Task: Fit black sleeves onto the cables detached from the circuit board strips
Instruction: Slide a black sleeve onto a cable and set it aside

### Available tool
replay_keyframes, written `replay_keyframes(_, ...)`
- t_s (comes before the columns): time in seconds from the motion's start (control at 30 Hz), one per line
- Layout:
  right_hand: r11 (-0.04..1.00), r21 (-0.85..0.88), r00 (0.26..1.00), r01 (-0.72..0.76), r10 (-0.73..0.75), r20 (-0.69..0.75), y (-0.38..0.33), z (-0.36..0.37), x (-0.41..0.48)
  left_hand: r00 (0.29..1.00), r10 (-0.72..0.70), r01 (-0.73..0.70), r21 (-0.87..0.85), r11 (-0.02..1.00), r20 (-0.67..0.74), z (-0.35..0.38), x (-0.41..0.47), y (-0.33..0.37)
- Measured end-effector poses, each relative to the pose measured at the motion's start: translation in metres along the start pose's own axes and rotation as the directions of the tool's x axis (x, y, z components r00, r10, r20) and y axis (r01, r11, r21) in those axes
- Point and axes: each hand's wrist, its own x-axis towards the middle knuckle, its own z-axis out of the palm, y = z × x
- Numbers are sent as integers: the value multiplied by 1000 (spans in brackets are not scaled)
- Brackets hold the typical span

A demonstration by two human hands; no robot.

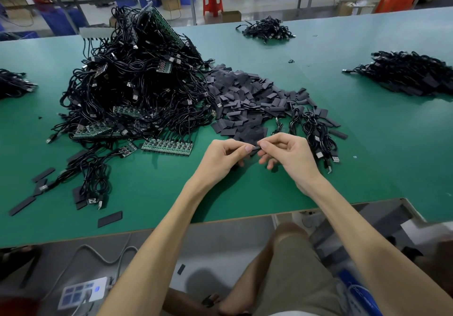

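My left hand [224, 155] and my right hand [288, 155] meet just above the green table [367, 156], and both have the fingers curled. The thumb and forefinger of each one pinch the same small black sleeve [255, 149], one hand at each end. It sits between my fingertips, just in front of the heap of loose sleeves [252, 100] and near the few detached cables [316, 129] that lie at my right. To do this step well, I think I should press the flat sleeve lightly on its edges so that its mouth opens. Then I should hold it straight and feed the cable end in along its length, not at an angle, because such a soft tube probably folds or catches easily. I cannot make out whether a cable is already inside the sleeve or in my palm: my fingers cover most of it, and everything there is black. Whether the mouth is open is hidden too. In the big tangle [137, 82] at the left, with circuit board strips [168, 145] in it, I cannot tell which cables are attached.
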Motion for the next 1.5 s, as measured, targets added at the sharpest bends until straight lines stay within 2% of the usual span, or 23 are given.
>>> replay_keyframes(0.3, 1000, 15, 1000, -8, 7, 8, -1, -1, 0, 1000, 9, -9, -35, 999, 8, -1, 0, -1)
replay_keyframes(0.57, 996, 85, 995, -8, 16, -98, -1, -2, 1, 1000, -9, 9, -275, 961, 1, -5, -1, 0)
replay_keyframes(0.97, 996, 80, 999, -29, 31, -25, -2, -4, -1, 1000, -18, 20, -281, 960, 10, -6, -2, -2)
replay_keyframes(1.5, 998, 57, 1000, -4, 6, -30, -1, -2, -1, 1000, -10, 5, -201, 980, -25, -2, -2, -1)
